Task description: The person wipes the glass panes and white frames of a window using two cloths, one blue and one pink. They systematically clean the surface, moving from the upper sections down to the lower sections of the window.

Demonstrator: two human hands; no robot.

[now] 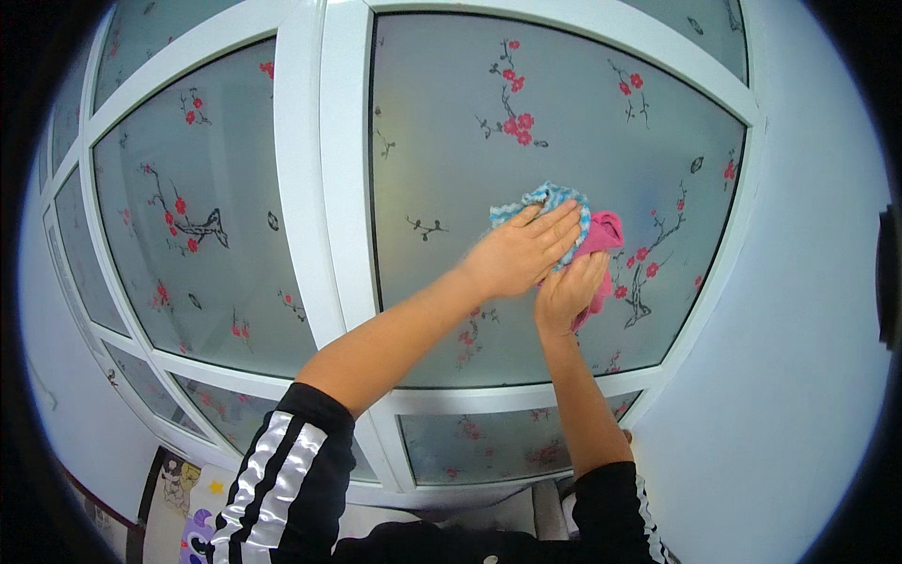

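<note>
My left hand (525, 250) lies flat, fingers stretched, over a crumpled blue-and-white fluffy cloth (553, 195). Beneath that cloth is a frosted glass pane (444, 169) printed with red blossoms and dark branches. Just below and to the right, my right hand (572, 292) grips a folded pink cloth (602, 231), part of which sticks out above the fingers and part beside the palm. The two hands are close together and the cloths meet between them. My palms hide much of both cloths.
White frame bars (345, 176) surround the pane, and a second patterned pane (211, 211) stands to the left. A plain pale wall (768, 338) rises at right, with a dark object (886, 278) at its far edge. A patterned surface (204, 507) shows at lower left.
</note>
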